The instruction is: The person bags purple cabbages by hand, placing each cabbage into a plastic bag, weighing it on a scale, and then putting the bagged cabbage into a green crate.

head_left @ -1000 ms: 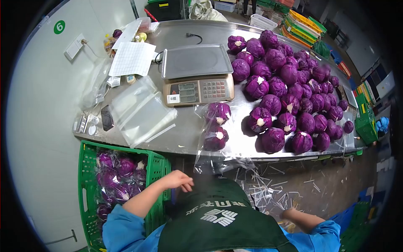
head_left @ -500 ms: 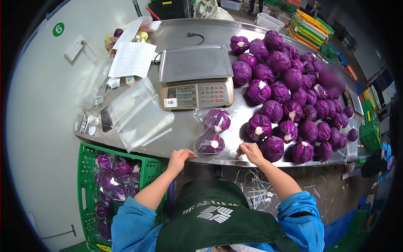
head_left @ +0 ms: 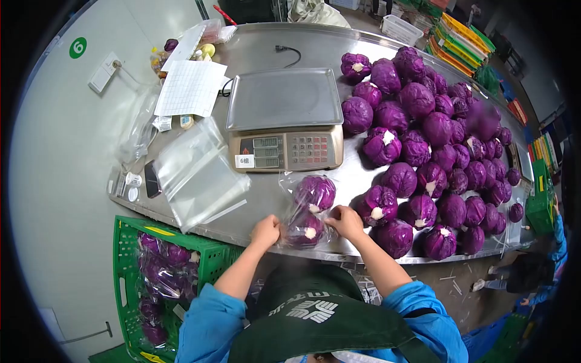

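Note:
Two purple cabbages lie one behind the other in a clear plastic bag [head_left: 288,206] near the table's front edge; the rear cabbage [head_left: 315,192] is in front of the scale. My left hand [head_left: 265,232], fingers curled, is at the left side of the bag's near end. On the right side my right hand [head_left: 345,222] has its fingers pinched at the bag's edge, beside the nearer cabbage [head_left: 304,230]. Whether the left fingers grip the film is too small to tell. Loose purple cabbages [head_left: 419,210] are piled to the right.
Behind the bag stands a scale [head_left: 285,148] with a bare tray. Flat clear bags [head_left: 203,175], a phone [head_left: 152,179] and paper sheets [head_left: 190,88] lie left. A green crate [head_left: 127,260] of bagged cabbages is below left. A person [head_left: 532,272] is at the far right.
My right hand has moved left to the bag's edge, and my left hand has shifted slightly right towards the bag. The camera view has shifted a little.

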The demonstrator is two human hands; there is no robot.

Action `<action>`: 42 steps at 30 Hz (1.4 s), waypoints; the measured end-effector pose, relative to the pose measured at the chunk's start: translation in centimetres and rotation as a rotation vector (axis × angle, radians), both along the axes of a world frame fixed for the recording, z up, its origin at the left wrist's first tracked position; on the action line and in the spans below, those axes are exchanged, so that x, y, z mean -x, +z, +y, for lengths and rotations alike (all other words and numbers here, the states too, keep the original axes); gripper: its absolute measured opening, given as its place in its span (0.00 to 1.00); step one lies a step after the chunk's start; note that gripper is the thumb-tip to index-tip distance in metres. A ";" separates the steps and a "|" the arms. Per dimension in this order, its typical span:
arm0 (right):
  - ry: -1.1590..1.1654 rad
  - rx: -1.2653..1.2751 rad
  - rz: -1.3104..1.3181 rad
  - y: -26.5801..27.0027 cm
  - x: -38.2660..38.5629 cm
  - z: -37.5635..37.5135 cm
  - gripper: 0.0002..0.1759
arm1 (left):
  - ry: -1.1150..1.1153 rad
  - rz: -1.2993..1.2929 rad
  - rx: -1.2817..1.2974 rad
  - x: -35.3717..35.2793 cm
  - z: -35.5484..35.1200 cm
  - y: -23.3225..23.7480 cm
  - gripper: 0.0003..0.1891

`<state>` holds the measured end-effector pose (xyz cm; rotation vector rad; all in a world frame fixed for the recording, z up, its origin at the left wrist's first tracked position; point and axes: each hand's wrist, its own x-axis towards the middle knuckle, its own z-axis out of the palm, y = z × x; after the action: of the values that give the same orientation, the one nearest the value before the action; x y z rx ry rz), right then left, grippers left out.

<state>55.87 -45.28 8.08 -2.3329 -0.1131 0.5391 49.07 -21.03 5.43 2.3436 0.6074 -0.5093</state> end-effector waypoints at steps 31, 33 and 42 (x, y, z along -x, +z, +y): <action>0.641 -0.756 0.842 13.0 14.2 23.9 0.27 | 0.265 -1.262 0.291 21.7 12.1 21.3 0.64; 1.210 -0.541 0.650 14.7 16.5 26.3 0.28 | 0.575 -1.220 0.667 28.5 16.9 20.1 0.62; 0.739 -0.511 0.571 7.8 14.7 23.4 0.18 | 0.984 -0.833 0.432 46.7 28.8 2.9 0.54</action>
<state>41.15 -21.89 15.86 -1.5175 -0.7571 1.3336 2.38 7.79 8.36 1.3842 0.9756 0.6832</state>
